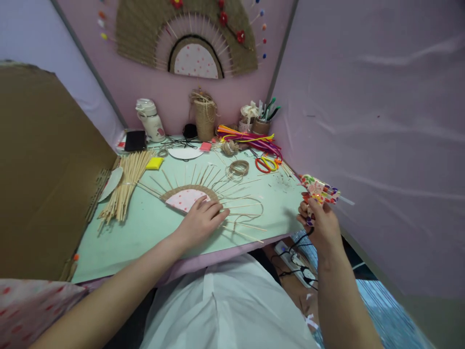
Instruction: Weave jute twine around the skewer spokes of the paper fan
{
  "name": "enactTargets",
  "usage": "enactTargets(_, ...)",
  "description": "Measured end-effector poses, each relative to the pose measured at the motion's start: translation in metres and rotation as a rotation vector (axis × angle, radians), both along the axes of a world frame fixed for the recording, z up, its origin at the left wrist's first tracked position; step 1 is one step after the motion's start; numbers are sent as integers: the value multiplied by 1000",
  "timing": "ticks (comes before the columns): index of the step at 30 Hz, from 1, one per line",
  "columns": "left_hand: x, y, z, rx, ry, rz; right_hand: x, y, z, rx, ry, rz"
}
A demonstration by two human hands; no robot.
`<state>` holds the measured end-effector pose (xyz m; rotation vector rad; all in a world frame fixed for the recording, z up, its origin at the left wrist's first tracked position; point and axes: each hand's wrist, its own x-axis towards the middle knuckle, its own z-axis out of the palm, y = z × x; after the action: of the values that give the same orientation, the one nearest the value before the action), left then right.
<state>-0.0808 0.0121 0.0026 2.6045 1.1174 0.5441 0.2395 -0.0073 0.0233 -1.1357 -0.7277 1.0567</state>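
Note:
My left hand (pixel 202 220) lies flat, fingers stretched, on a half-woven fan piece (pixel 187 198): a pink dotted half-disc ringed with jute and thin wooden sticks fanning out. Loose jute cord (pixel 244 206) loops through the sticks to its right. My right hand (pixel 319 224) is raised at the table's right edge, fingers closed on a small colourful packet (pixel 319 190) that seems to hold bead-headed pins.
The mint table (pixel 145 228) carries a bundle of sticks (pixel 125 186), a jute coil (pixel 238 168), orange scissors (pixel 266 164), pipe cleaners (pixel 250 137), a twine jar (pixel 204 116), a bottle (pixel 150 119) and a pen cup (pixel 262 121). Cardboard (pixel 43 169) stands left. A finished fan (pixel 192 36) hangs behind.

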Motion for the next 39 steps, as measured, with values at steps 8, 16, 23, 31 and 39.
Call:
enactTargets(8,2,19,47,-28,-255,48,-22,-4,7,67,46,12)
enactTargets(16,9,45,144,166,-487,186,-70,10,35,278,1,171)
enactTargets(23,6,48,199,391,-651,209,-104,34,101,522,-66,279)
enactTargets(31,-12,66,202,293,-816,233,-144,69,167,605,-150,415)
enactTargets(39,-9,63,202,284,-835,315,-172,86,166,624,-244,365)
